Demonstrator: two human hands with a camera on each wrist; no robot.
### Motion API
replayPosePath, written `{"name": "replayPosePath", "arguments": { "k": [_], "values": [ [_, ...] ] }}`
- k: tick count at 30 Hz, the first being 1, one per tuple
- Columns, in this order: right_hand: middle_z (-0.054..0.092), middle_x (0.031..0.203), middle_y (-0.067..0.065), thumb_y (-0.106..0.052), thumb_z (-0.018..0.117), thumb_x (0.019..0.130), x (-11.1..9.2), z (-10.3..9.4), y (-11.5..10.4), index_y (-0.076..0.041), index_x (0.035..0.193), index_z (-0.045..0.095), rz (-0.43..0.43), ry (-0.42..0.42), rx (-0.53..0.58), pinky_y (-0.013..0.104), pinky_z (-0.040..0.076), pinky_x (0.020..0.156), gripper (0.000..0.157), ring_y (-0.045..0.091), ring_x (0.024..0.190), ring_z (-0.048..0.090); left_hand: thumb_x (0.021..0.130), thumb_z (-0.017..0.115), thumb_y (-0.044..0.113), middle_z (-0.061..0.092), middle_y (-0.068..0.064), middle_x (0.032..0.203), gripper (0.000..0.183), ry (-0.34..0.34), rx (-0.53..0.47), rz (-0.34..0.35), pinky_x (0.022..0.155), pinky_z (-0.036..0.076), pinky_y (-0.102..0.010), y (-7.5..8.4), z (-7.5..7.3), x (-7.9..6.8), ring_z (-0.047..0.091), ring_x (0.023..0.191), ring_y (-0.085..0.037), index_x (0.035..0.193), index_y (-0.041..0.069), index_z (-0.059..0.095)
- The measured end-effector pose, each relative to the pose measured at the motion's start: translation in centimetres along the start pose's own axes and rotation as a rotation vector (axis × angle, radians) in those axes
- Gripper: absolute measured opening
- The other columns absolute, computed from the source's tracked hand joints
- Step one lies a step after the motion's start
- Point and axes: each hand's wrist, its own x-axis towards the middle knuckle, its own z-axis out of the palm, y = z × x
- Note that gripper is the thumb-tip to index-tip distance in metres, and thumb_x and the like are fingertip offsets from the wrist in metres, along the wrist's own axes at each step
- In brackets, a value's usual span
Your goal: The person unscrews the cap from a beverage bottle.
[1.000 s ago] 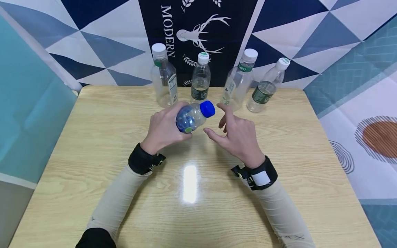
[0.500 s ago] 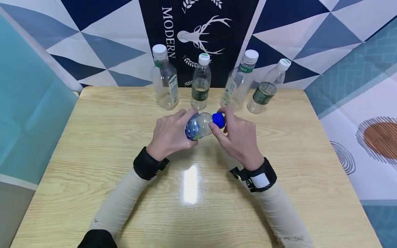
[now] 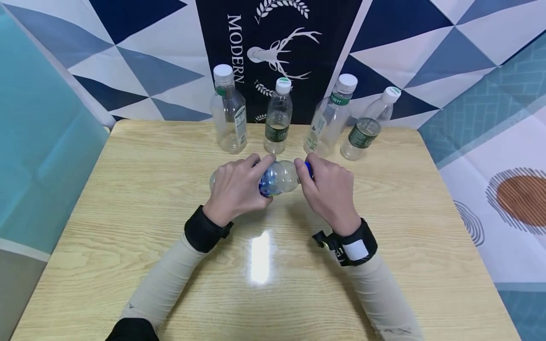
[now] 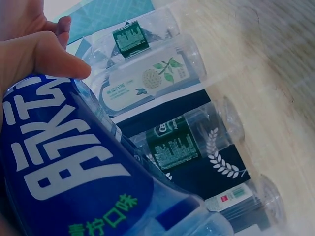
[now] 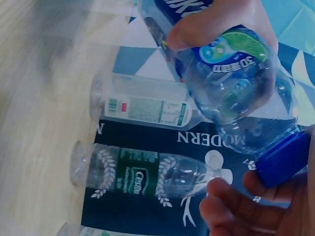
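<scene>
A clear plastic bottle (image 3: 284,177) with a blue label lies sideways in the air above the table, its neck toward the right. My left hand (image 3: 239,184) grips it round the labelled body. In the left wrist view the blue label (image 4: 74,162) with white characters fills the near side. On the blue cap (image 5: 284,158), seen in the right wrist view, my right hand (image 3: 328,189) has its thumb and fingers closed. Most of the cap is hidden by that hand in the head view.
Several capped empty bottles stand along the table's back edge: a tall one (image 3: 230,116), a small green-labelled one (image 3: 278,116), another tall one (image 3: 330,116) and a small one (image 3: 368,124) at the right. Behind them hangs a patterned cloth (image 3: 162,61). The wooden table (image 3: 128,213) reflects a light.
My right hand has come onto the blue cap and now grips it. The left hand has moved the bottle slightly right and nearer, and turned it more level.
</scene>
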Motion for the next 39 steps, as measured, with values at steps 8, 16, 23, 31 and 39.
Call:
{"name": "replayPosePath", "arguments": {
  "k": [8,16,23,31,39],
  "values": [
    [0.04,0.048,0.003,-0.055,0.029,0.108,0.07,-0.08,-0.87,-0.016,0.052,0.043,0.209,-0.1,-0.06,0.037,0.026,0.042,0.07,0.028,0.045,0.049,0.06,0.083,0.04,0.067,-0.005,0.092,0.074,0.026,0.078,0.025,0.044,0.045,-0.037,0.14,0.01,-0.18,0.056,0.057,-0.021,0.127,0.021,0.06],
    [0.042,0.047,0.003,-0.049,0.03,0.108,-0.1,-0.02,-1.01,-0.016,0.05,0.045,0.255,-0.093,-0.051,0.038,0.027,0.042,0.068,0.029,0.045,0.05,0.06,0.081,0.041,0.067,-0.005,0.091,0.072,0.034,0.075,0.026,0.045,0.047,-0.036,0.29,0.08,-0.22,0.058,0.058,-0.021,0.126,0.021,0.059],
    [0.036,0.045,-0.001,-0.042,0.037,0.106,-0.11,0.02,-0.76,-0.015,0.05,0.042,0.148,0.011,0.077,0.034,0.022,0.043,0.062,0.02,0.041,0.039,0.06,0.082,0.041,0.068,-0.005,0.091,0.071,0.032,0.021,0.021,0.047,0.051,-0.037,0.41,-0.23,-0.12,0.061,0.059,-0.02,0.125,0.021,0.059],
    [0.038,0.045,-0.001,-0.041,0.039,0.105,-0.13,0.08,-0.43,-0.016,0.05,0.04,0.09,0.048,0.227,0.031,0.023,0.044,0.06,0.014,0.041,0.036,0.061,0.082,0.041,0.071,-0.006,0.094,0.072,0.018,-0.034,0.016,0.052,0.055,-0.038,0.39,-0.38,-0.05,0.066,0.065,-0.021,0.126,0.02,0.061],
    [0.04,0.046,-0.001,-0.039,0.04,0.104,-0.16,0.18,-0.12,-0.014,0.051,0.042,0.049,0.056,0.255,0.029,0.023,0.045,0.059,0.013,0.042,0.037,0.061,0.082,0.041,0.072,-0.006,0.095,0.071,0.012,-0.053,0.013,0.052,0.055,-0.039,0.38,-0.48,-0.04,0.067,0.066,-0.021,0.126,0.02,0.061]
  ]
}}
